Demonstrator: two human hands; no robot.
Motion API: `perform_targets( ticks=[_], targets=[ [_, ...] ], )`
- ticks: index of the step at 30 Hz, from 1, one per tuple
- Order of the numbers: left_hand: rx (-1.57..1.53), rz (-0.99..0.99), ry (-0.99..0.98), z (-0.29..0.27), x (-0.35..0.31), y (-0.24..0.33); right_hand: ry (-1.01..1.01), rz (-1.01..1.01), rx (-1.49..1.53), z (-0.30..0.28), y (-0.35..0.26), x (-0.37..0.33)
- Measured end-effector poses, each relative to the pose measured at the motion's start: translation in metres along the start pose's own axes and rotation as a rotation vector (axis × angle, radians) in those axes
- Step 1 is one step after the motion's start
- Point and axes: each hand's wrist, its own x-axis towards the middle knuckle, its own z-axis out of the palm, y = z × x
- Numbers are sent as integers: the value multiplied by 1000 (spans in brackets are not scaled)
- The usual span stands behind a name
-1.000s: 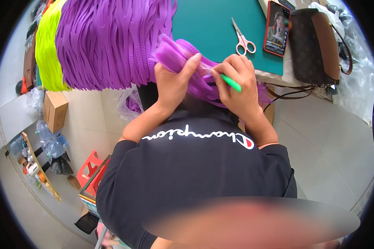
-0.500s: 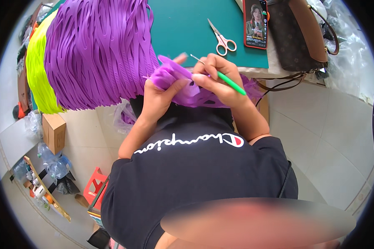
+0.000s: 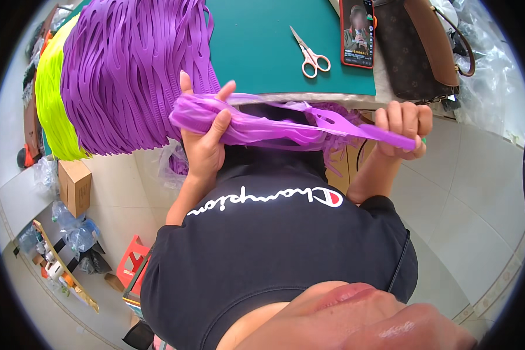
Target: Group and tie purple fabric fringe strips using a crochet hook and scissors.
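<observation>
My left hand is closed round one end of a bundle of purple rubber straps, its thumb on top and some fingertips sticking up beyond it. Away to the right, my right hand is a fist on the end of a single slotted purple strap, which stretches taut from the bundle. A bit of green handle peeks out of that fist; the rest of this tool is hidden. Below the bundle's right part hang thin purple scraps.
A thick pile of purple straps and a yellow-green pile cover the table's left side. On the green mat lie pink-handled scissors. A phone and a brown handbag stand at the right. Cardboard box at floor left.
My right hand has moved right, drawing a strap out from the bundle. The green-handled hook tool, visible before, is now mostly hidden in the fist. My left hand has shifted slightly left.
</observation>
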Motion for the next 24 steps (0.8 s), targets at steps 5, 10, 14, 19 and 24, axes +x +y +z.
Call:
perform_targets(
  ticks=[5,10,14,19,24],
  targets=[
    [133,39,-192,-3,-11,13,88,65,-386,6,0,7],
    [6,-237,-15,2,-3,6,200,253,-603,14,53,25],
    [-93,-379,-124,-8,0,-3,212,208,-664,15,73,51],
    [246,-249,-263,2,1,-7,85,296,-679,21,101,63],
    [454,-226,-200,-1,4,-17,-48,335,-709,24,124,71]
  ],
)
